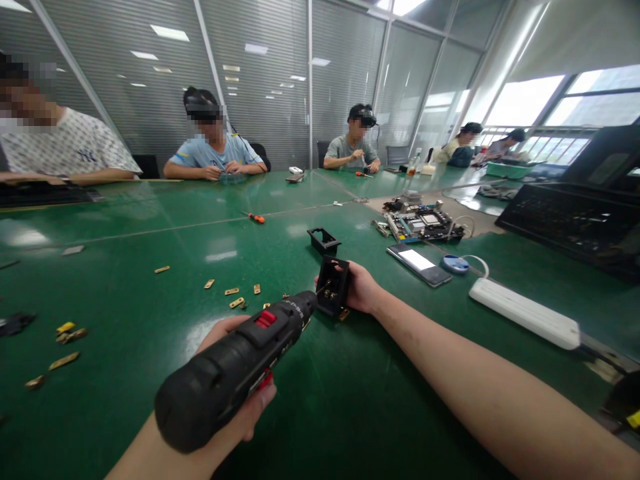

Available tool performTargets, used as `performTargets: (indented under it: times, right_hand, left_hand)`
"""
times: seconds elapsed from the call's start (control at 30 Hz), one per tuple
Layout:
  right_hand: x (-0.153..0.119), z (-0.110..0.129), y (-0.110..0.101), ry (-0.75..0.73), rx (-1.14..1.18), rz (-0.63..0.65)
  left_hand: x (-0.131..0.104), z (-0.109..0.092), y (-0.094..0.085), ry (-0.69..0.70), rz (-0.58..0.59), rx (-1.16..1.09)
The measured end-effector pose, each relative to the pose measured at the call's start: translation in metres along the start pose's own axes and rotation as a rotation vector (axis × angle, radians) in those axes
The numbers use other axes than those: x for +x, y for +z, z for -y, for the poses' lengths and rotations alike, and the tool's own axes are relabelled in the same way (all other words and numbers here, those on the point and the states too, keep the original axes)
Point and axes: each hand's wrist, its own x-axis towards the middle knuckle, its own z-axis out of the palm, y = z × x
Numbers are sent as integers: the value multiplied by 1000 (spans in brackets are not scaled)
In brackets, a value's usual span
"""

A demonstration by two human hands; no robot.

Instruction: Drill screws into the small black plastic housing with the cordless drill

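My left hand (250,407) is wrapped round a black cordless drill (235,360) with red switches. The drill points away from me, its bit reaching into a black plastic housing (333,277). Gripping that housing from its right side is my right hand (363,288), its fingers partly hidden behind the part. Small brass screws or terminals show inside the housing; whether the bit touches one I cannot tell. Just beyond stands a second black plastic frame (324,240). Several small brass strips (232,291) lie on the green table left of the drill's front end.
An orange-handled screwdriver (257,218) lies farther off. To the right are a phone (419,265), a blue round device (455,264), a white power strip (525,313) and a circuit board (423,221). More brass pieces (64,361) lie at left. Several people sit across the table.
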Motion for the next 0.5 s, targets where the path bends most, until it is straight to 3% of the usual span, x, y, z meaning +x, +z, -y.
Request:
performTargets:
  times: [0.1,0.5]
  right_hand:
    - [-2,1,5,15,-2,-55]
    - [-1,1,4,19,-8,-54]
  left_hand:
    - [1,0,2,1,-12,-12]
    - [4,8,3,21,-44,-24]
